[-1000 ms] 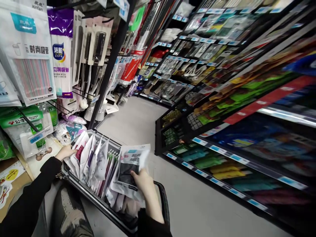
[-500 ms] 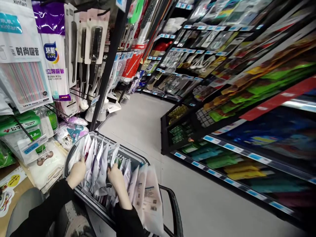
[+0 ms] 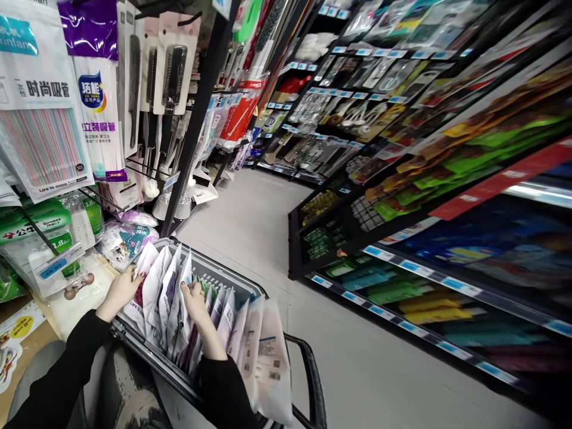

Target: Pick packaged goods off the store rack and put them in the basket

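A dark grey shopping basket (image 3: 239, 277) stands in front of my knees, filled with a row of upright white plastic packets (image 3: 163, 298); some show "LIFE IS GOOD" print. At the basket's left end, my left hand (image 3: 118, 293) grips the outermost packet by its upper edge. My right hand (image 3: 195, 304) is closed against the packets near the middle of the row, thumb and fingers at their top edges. The left group stands between my two hands. To the right of my right hand, larger pale packets (image 3: 268, 357) lean over the basket's end. The packets' contents are mostly hidden.
At left, a rack holds hanging packs of drinking straws (image 3: 44, 143) and hairbrushes (image 3: 172, 77). A dark post (image 3: 196, 125) rises beside the basket. Grey aisle floor (image 3: 250, 202) runs ahead. Stocked shelves (image 3: 402, 268) line the right side. The basket's black handle (image 3: 315, 381) sticks out rightward.
My left hand has moved left and slightly up to the end packet. My right hand has shifted left and up a little. The left packets now stand straighter and fanned, showing their print.
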